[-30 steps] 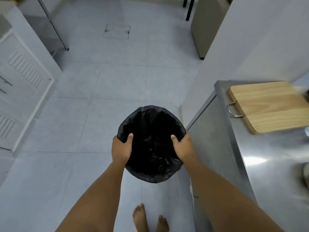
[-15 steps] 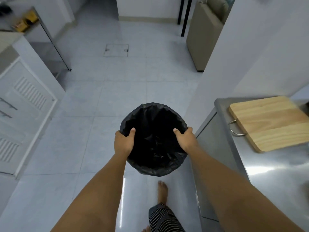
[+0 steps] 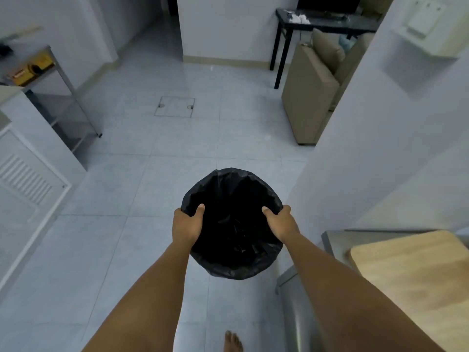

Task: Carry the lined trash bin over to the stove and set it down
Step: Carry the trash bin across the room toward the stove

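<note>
Cabinetry fills the far left: one white cabinet door (image 3: 28,189) with a louvred vent, and behind it one metal shelf rack (image 3: 63,97) carrying a yellow box (image 3: 31,69) on its top level. Pale tile floor (image 3: 132,174) spreads across the middle, with one square access hatch (image 3: 175,106) set into it, two small round pulls showing on the hatch.

One left hand (image 3: 186,228) is clamped on the left rim of the trash bin (image 3: 234,224), thumb hooked inside the opening and fingers wrapped around the outside. One bin is in view, lined with a black bag, held up off the floor between the two outstretched forearms, in front of the body and just left of the steel surface (image 3: 332,240). One right hand (image 3: 280,223) is clamped on the right rim in the same way, thumb inside. One bare foot (image 3: 233,341) shows at the bottom edge, below the bin.

Further right and farther off stand one black table (image 3: 324,24) and one beige sofa (image 3: 314,90) against a white wall (image 3: 380,148). At the lower right, one wooden cutting board (image 3: 411,280) lies on the steel surface, blurred.
</note>
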Tool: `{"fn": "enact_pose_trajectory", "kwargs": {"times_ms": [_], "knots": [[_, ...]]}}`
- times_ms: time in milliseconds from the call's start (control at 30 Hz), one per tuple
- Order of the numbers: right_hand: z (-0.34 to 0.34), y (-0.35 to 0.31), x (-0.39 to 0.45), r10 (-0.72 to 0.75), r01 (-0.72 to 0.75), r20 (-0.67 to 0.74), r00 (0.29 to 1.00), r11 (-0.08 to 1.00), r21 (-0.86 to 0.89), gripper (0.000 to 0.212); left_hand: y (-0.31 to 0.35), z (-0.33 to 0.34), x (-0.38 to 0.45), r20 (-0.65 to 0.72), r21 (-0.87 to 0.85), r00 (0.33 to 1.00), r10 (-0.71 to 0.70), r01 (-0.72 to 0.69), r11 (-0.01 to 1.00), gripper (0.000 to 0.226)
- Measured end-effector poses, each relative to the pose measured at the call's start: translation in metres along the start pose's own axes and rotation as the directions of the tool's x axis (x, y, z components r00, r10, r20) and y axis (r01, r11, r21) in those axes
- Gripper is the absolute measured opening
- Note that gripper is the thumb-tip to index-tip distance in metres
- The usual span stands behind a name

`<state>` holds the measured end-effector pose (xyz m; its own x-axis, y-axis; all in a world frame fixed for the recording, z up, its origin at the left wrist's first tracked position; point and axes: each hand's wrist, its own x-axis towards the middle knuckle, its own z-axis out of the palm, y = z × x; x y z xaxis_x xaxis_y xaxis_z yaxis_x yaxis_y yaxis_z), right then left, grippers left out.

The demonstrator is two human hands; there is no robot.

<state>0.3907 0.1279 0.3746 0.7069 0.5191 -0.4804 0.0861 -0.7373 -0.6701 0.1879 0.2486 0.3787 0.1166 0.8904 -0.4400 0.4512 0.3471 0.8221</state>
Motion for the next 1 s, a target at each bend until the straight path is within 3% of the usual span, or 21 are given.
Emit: {"fn": "enact_pose_trajectory", "kwargs": {"times_ms": [433, 1000], "knots": [[-0.028, -0.087, 0.137, -0.027, 0.028, 0.013, 1.0, 0.999, -0.019, 0.072, 0.092, 0.054, 0.117, -0.009, 0.013, 0.999, 0.045, -0.045, 0.999, 0.076], [-0.033, -0.272, 0.393, 0.016, -0.016, 0.039, 0.999, 1.0, -0.011, 0.077, 0.268, 0.124, 0.377, 0.021, 0.041, 0.999, 0.037, -0.037, 0.998, 0.08]]}}
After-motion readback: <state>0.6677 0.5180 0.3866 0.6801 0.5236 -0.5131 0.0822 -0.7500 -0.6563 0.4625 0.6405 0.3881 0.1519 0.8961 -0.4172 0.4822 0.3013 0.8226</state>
